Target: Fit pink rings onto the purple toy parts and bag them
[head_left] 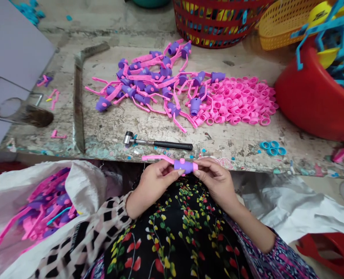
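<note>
Between my two hands, just over the table's front edge, is a purple plastic part (181, 166) with a long pink arm pointing left. My left hand (156, 180) grips its purple body with thumb and fingers. At its right end, my right hand (216, 182) pinches a pink ring (195, 167) that touches the purple body; I cannot tell how far it is seated. Behind my hands a small hammer (172, 145) with a black handle lies flat. Farther back are a heap of purple and pink parts (151, 79) and a pile of loose pink rings (241, 100).
A bent metal bar (78, 97) lies left on the worn table (110, 128). Several blue rings (273, 148) sit at right, near a red tub (314, 104). Baskets, one of them red (215, 23), stand at the back. A white sack (86, 182) holds similar parts at lower left.
</note>
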The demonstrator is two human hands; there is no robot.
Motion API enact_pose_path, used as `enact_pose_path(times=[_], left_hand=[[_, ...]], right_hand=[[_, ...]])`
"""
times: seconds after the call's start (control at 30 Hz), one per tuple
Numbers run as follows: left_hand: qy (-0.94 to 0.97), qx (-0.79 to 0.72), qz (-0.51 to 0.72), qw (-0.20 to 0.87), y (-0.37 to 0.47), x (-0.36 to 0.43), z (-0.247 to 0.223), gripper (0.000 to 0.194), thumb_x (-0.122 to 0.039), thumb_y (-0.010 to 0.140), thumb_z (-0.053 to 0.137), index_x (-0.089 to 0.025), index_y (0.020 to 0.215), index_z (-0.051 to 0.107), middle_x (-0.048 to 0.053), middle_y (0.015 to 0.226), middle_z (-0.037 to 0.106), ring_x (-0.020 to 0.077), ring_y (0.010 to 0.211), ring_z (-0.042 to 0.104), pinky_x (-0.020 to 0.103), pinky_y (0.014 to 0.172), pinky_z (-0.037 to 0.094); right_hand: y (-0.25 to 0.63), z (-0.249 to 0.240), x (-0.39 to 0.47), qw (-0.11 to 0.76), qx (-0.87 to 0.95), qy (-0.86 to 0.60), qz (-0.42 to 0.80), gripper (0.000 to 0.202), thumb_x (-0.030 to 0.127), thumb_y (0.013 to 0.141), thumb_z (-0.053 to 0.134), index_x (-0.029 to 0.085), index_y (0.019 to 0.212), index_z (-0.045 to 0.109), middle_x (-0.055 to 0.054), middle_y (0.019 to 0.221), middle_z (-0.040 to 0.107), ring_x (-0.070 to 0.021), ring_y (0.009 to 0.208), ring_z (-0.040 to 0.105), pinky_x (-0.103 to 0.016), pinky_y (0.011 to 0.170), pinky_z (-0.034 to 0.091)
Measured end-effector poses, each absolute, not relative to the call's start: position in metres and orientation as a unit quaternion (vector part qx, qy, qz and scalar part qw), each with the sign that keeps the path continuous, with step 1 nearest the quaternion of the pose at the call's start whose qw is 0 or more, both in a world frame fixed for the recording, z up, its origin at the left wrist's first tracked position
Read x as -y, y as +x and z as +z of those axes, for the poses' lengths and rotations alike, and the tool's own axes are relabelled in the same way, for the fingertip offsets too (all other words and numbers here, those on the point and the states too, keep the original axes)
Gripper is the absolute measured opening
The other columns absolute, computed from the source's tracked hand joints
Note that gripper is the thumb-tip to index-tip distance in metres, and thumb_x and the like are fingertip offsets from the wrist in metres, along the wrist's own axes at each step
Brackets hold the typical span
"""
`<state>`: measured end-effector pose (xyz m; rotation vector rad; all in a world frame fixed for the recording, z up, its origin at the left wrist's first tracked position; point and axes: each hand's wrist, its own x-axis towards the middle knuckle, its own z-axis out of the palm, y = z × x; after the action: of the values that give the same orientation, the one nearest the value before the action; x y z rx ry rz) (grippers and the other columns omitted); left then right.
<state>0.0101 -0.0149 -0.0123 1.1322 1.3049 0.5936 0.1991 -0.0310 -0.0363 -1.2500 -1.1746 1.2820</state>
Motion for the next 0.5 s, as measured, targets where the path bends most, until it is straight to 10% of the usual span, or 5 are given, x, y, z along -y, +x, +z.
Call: enact_pose_path(times=[0.5], left_hand=[[0.317, -0.469, 0.276, 0.777, 0.008, 0.012, -0.025, 0.023, -0.036, 0.080, 0.070, -0.017, 0.092, 0.069, 0.001, 0.080, 0.071, 0.0117, 0.072, 0.066, 0.021, 0.073, 0.047]], right_hand=[[0.195, -0.014, 0.032, 0.488, 0.636, -0.490, 0.342, 0.032, 0.014, 0.080, 0.069, 0.022, 0.111, 0.066, -0.005, 0.098, 0.067, -0.0148, 0.090, 0.062, -0.029, 0.080, 0.051]])
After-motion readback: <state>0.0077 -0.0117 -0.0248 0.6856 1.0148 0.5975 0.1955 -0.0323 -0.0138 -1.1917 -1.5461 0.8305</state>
